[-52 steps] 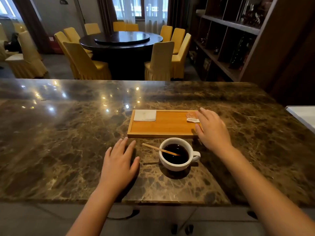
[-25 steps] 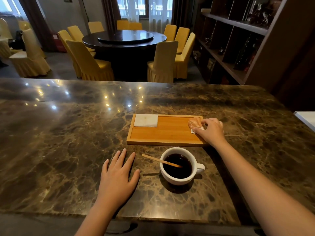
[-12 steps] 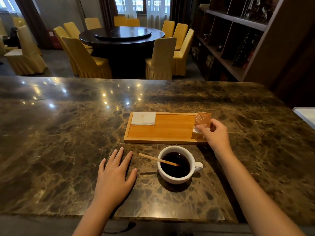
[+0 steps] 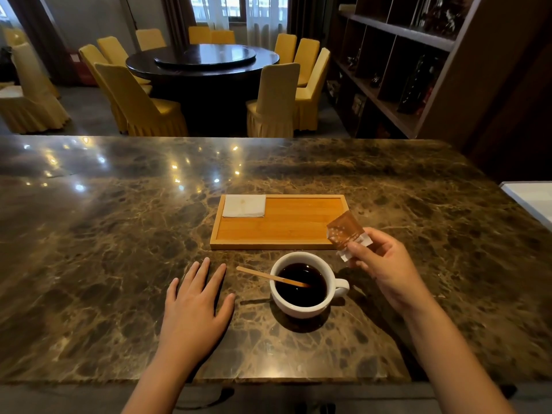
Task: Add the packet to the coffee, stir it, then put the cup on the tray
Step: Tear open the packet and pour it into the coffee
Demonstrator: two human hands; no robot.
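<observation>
The desk (image 4: pixel 104 249) lies bare from 9 to 12 o'clock of the cup (image 4: pixel 301 286) and again at 3 o'clock beyond the right hand (image 4: pixel 385 264). At 12 the tray (image 4: pixel 280 245) sits close, open but for a napkin (image 4: pixel 244 206) in its far-left corner. A stirrer (image 4: pixel 268 276) juts from the cup toward 10, and the left hand (image 4: pixel 195 309) lies flat at 9.
</observation>
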